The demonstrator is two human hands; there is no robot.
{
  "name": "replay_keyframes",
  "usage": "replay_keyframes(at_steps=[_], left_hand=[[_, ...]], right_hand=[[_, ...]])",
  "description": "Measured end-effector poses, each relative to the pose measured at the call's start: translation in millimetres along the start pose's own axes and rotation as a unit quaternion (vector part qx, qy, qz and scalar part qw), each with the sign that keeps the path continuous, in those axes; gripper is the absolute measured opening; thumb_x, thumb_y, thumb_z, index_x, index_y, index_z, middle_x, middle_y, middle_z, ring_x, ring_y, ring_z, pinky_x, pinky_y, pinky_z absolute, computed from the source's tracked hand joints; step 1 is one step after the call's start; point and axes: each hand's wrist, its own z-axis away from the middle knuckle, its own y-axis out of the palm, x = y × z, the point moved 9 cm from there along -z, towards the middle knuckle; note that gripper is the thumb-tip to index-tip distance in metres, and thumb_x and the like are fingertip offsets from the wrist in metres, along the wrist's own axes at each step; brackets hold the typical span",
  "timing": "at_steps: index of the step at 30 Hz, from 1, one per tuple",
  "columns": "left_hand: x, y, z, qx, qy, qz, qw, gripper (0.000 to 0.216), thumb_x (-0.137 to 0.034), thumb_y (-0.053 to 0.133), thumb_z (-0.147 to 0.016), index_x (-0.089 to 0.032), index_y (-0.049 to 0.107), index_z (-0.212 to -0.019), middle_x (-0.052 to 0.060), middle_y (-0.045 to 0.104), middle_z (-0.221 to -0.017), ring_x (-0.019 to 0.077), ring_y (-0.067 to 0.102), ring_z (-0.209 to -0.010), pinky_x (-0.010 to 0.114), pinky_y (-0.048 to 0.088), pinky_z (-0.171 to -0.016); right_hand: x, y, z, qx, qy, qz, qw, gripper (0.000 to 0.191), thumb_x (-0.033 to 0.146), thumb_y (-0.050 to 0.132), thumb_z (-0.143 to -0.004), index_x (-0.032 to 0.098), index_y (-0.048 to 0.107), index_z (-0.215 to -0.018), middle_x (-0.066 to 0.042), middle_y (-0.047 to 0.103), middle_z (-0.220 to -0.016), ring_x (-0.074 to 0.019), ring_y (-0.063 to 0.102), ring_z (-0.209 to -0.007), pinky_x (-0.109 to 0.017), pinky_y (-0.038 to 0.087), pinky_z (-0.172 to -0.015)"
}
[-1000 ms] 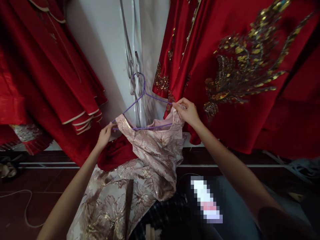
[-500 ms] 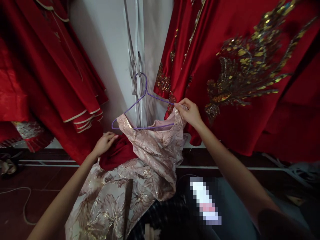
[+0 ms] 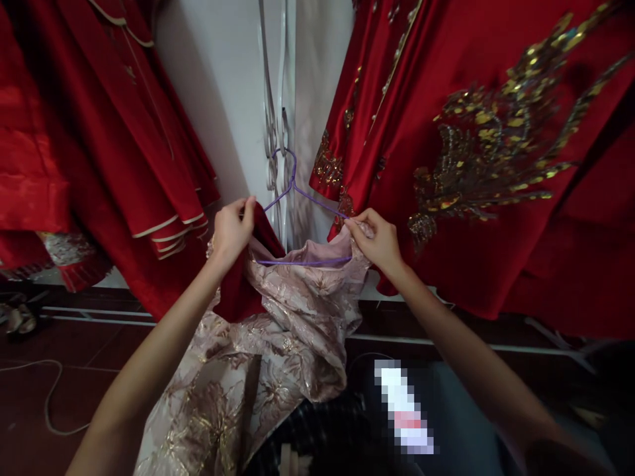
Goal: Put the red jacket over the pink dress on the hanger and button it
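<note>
A purple wire hanger (image 3: pixel 303 195) hooks on a white rail against the wall. A pale pink dress with gold brocade (image 3: pixel 292 311) hangs from it and falls toward my lap. My left hand (image 3: pixel 232 230) is closed on a dark red cloth (image 3: pixel 241 291), lifted up to the hanger's left shoulder. My right hand (image 3: pixel 377 237) pinches the dress's right shoulder at the hanger's right end.
Red garments with cream trim (image 3: pixel 99 152) hang on the left. A red gown with gold sequin embroidery (image 3: pixel 486 152) hangs on the right. A white wall (image 3: pixel 223 99) shows between them. A cord (image 3: pixel 49 396) lies on the dark red floor.
My left hand dropped from the hanger's left end to the red cloth, gripped it and raised it to the hanger's left shoulder. My right hand stayed on the dress shoulder.
</note>
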Motion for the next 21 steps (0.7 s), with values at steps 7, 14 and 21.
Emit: replay_keyframes(at_steps=[7,14,21], left_hand=[[14,11,7,0.122,0.033,-0.106,0.986,0.042,-0.052,0.046,-0.082,-0.015,0.063,-0.075,0.006,0.058,-0.06,0.0179,0.052,-0.055,0.027,0.031,-0.056],[1,51,-6,0.208,-0.003,-0.067,0.976,0.028,-0.033,0.059,-0.073,-0.017,0.052,-0.051,0.0,0.039,-0.043,0.0153,0.044,-0.048,0.028,0.03,-0.054],[-34,50,-18,0.165,0.027,0.08,0.983,0.027,-0.035,0.053,-0.076,-0.013,0.059,-0.062,-0.001,0.049,-0.057,0.0133,0.049,-0.061,0.026,0.038,-0.064]], right_hand=[[23,-7,5,-0.036,-0.063,0.131,0.989,0.02,0.041,0.049,-0.085,0.023,0.054,-0.076,-0.004,0.063,-0.076,-0.0219,0.055,-0.073,-0.037,0.04,-0.073],[38,0,15,-0.044,-0.079,0.174,0.981,0.022,0.039,0.043,-0.089,0.024,0.053,-0.076,-0.004,0.062,-0.075,-0.0227,0.054,-0.073,-0.038,0.039,-0.072],[27,5,17,-0.003,-0.03,0.11,0.994,0.024,0.045,0.048,-0.085,0.024,0.056,-0.078,-0.003,0.065,-0.076,-0.0201,0.059,-0.068,-0.032,0.042,-0.064]])
